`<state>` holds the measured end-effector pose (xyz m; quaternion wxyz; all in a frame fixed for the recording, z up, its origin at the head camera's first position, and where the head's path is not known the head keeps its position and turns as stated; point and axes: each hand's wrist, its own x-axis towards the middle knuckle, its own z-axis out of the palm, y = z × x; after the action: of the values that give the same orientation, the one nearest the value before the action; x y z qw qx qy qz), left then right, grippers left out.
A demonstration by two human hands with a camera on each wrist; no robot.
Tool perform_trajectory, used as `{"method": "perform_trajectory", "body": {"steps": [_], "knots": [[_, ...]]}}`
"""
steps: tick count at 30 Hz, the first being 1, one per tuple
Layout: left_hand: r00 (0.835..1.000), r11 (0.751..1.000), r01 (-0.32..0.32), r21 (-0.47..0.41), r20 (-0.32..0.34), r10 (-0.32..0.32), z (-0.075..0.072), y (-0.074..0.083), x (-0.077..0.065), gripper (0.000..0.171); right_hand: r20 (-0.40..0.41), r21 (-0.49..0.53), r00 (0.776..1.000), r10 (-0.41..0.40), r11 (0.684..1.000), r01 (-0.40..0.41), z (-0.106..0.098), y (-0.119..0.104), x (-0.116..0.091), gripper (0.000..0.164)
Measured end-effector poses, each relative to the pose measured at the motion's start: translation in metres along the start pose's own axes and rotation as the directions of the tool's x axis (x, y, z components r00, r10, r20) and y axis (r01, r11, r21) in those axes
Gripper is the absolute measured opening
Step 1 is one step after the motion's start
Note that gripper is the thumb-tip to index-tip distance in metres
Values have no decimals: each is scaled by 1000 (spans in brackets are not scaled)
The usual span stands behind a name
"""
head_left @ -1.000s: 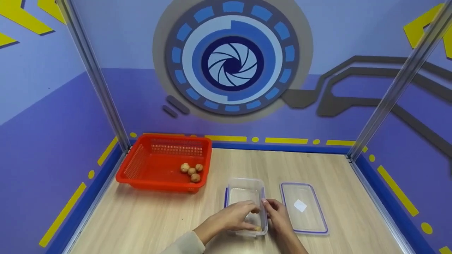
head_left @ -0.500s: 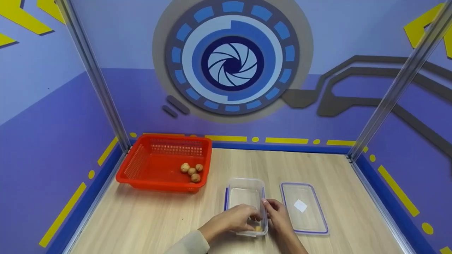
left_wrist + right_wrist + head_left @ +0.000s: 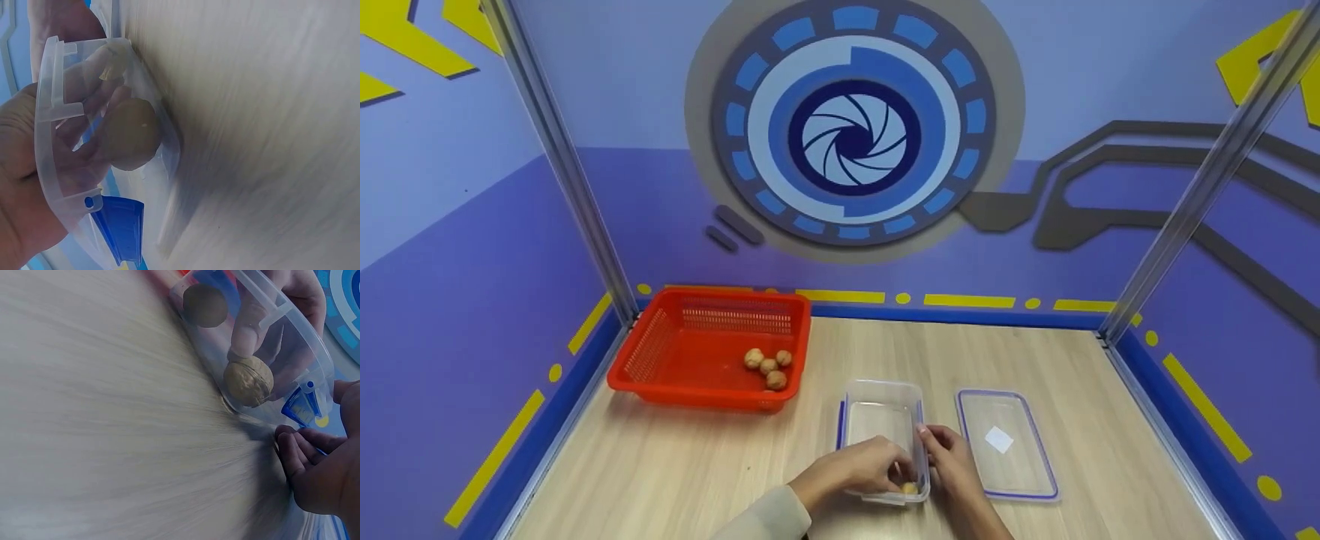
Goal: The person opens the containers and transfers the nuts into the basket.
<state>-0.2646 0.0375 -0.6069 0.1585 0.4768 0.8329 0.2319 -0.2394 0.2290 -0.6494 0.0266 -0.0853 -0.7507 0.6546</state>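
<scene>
A clear plastic food container (image 3: 885, 386) with blue clasps stands on the table, open at the top. My left hand (image 3: 866, 465) reaches into its near end, fingers curled. In the right wrist view its thumb presses a walnut (image 3: 250, 382), with other fingers behind the nut; their grip is partly hidden. A second walnut (image 3: 205, 305) lies inside the container too, and the left wrist view shows a walnut (image 3: 134, 135) through the wall. My right hand (image 3: 952, 457) holds the container's right side, thumb at the rim and fingers outside near a blue clasp (image 3: 304, 405).
A red plastic basket (image 3: 709, 394) with several walnuts (image 3: 769, 366) in its right part stands at the back left. Right of the container lies its clear lid (image 3: 1020, 465) with a purple-blue edge and a white label (image 3: 998, 440). Printed walls enclose the table.
The left hand's fingers have curled in and shifted slightly right and down inside the container, and more of the walnut there shows. My right hand has stayed at the rim.
</scene>
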Motion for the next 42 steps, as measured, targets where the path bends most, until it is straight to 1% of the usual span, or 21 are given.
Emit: {"method": "perform_trajectory", "body": {"steps": [3,7,11,15,19,23,26,27,28,30,33,35,36,40,42], "knots": [[1000,1000,-13,-7,5,13,1,0,1,18,-8,-3,1000,5,1000,-5,0,1,0,44],[1000,1000,-24,1,-6,24,2,-1,1,17,-9,1,1000,-8,1000,8,1,3,0,41],[1000,1000,-7,-6,-23,7,3,-1,1,15,0,-2,1000,-26,1000,26,1,2,-1,40],[999,1000,16,-22,-50,-17,1,-1,2,16,9,0,1000,-14,1000,14,-1,1,1,39],[997,1000,7,0,-78,-7,-8,0,2,17,15,8,1000,6,1000,-6,-1,1,2,37],[993,1000,-14,26,-116,17,-22,-3,-2,15,-4,30,1000,19,999,-19,2,0,0,37],[988,1000,-7,-22,-154,3,-36,-8,-10,15,-12,44,1000,17,999,-16,4,1,-1,38],[986,999,1,-47,-167,-9,-42,-11,-13,16,-10,48,1000,14,999,-14,5,-6,-5,37],[983,998,8,-69,-184,-20,-47,-13,-17,16,-6,51,1000,12,999,-11,5,-11,-7,36],[975,993,24,-111,-218,-48,-58,-19,-24,17,-3,43,1000,11,999,-11,5,-13,-7,35],[955,986,66,-151,-277,-106,-74,-28,-36,19,-2,34,1000,9,999,-9,5,-14,-8,34],[938,980,89,-179,-314,-143,-84,-34,-45,21,-12,25,1000,7,1000,-7,4,-2,-1,36],[928,975,97,-199,-336,-160,-88,-37,-49,21,-15,25,1000,5,1000,-5,4,0,0,37],[888,964,88,-251,-419,-190,-101,-47,-66,21,-19,10,1000,5,1000,-5,3,2,0,41],[868,963,86,-256,-455,-198,-106,-52,-73,21,-17,7,1000,12,1000,-12,2,2,-1,42]]}}
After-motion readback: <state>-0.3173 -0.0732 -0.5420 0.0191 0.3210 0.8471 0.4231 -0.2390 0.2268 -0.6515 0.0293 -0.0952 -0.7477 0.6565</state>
